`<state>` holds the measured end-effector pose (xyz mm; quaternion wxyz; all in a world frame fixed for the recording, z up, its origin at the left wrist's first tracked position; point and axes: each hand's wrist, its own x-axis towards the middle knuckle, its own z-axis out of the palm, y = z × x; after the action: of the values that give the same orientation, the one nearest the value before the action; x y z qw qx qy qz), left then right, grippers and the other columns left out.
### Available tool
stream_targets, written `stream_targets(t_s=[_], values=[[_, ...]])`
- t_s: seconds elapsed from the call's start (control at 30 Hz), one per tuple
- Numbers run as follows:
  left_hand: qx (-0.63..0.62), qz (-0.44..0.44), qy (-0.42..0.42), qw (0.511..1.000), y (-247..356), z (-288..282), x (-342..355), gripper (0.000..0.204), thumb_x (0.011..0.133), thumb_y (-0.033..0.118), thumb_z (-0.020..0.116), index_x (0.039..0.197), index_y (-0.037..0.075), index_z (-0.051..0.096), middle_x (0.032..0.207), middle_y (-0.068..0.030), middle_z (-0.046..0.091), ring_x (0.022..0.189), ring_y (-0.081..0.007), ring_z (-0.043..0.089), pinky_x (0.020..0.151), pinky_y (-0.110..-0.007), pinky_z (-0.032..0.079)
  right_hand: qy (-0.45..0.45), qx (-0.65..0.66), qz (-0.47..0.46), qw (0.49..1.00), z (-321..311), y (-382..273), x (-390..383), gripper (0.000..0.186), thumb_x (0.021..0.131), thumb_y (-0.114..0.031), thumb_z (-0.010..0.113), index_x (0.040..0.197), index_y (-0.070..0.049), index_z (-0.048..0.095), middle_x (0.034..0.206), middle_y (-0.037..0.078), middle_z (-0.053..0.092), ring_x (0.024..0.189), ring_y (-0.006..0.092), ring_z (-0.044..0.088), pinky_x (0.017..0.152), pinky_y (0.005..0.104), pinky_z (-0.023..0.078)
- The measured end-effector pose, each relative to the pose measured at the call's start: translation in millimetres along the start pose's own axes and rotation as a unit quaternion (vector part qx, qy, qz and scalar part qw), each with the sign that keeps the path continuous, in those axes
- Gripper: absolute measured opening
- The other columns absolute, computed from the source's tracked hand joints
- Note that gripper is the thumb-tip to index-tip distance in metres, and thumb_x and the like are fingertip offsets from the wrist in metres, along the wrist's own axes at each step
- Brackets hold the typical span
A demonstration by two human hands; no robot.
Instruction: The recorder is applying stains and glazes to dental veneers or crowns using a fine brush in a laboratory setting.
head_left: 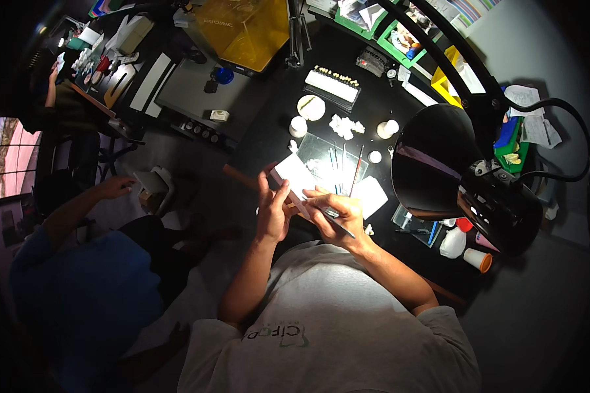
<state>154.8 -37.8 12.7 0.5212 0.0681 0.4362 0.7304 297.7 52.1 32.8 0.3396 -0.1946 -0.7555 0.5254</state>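
Note:
My left hand (274, 209) grips a white rectangular pad or box (294, 173), tilted over the front of the desk. My right hand (334, 213) is closed on a slim brush-like tool (343, 227), held against the pad's right edge; its tip is hard to make out. Just beyond lie a glass slab (316, 150) with several fine brushes (359, 164) on it and a white pad (373, 193). Behind are a round white dish (311, 107), crumpled white tissue (346, 126), small white jars (298, 126) and a black rack of small samples (332, 88).
A black lamp (429, 157) hangs low at the right. Beside it stand a cup (477, 260) and green bins (511, 147). A yellow-covered machine (239, 29) is at the back. A person in blue (85, 281) sits at my left; another person's arm (52, 88) shows farther back.

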Motion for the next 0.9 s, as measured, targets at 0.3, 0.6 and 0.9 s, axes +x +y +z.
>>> stream_targets(t_s=[0.3, 0.6, 0.9], values=[[0.028, -0.001, -0.006, 1.000, 0.8, 8.7, 6.5, 0.050, 0.104, 0.017, 0.052, 0.147, 0.016, 0.027, 0.131, -0.0169, 0.054, 0.114, -0.0237, 0.063, 0.082, -0.039, 0.064, 0.008, 0.001, 0.019, 1.000, -4.6, 4.4, -2.7, 0.012, 0.085, 0.007, 0.066, 0.094, 0.003, 0.072, 0.091, 0.015, 0.077, 0.103, 0.0311, 0.074, 0.101, 0.0433, 0.055], [0.029, -0.013, -0.011, 0.999, -1.9, 14.6, 9.7, 0.051, 0.104, 0.018, 0.053, 0.147, 0.017, 0.026, 0.129, -0.0174, 0.057, 0.112, -0.0209, 0.063, 0.080, -0.034, 0.061, 0.028, -0.018, 0.032, 0.999, -9.8, 5.9, -6.7, 0.012, 0.084, -0.001, 0.073, 0.096, 0.000, 0.074, 0.097, 0.020, 0.077, 0.096, 0.0314, 0.076, 0.098, 0.0436, 0.057], [0.043, -0.019, -0.008, 0.999, -4.5, 16.6, 9.8, 0.051, 0.105, 0.019, 0.053, 0.147, 0.017, 0.025, 0.127, -0.0163, 0.060, 0.110, -0.0192, 0.063, 0.081, -0.036, 0.061, 0.042, -0.003, 0.020, 0.999, -13.2, 11.5, -10.9, 0.012, 0.082, 0.000, 0.073, 0.094, 0.002, 0.074, 0.097, 0.020, 0.077, 0.095, 0.0301, 0.077, 0.083, 0.0358, 0.061]])
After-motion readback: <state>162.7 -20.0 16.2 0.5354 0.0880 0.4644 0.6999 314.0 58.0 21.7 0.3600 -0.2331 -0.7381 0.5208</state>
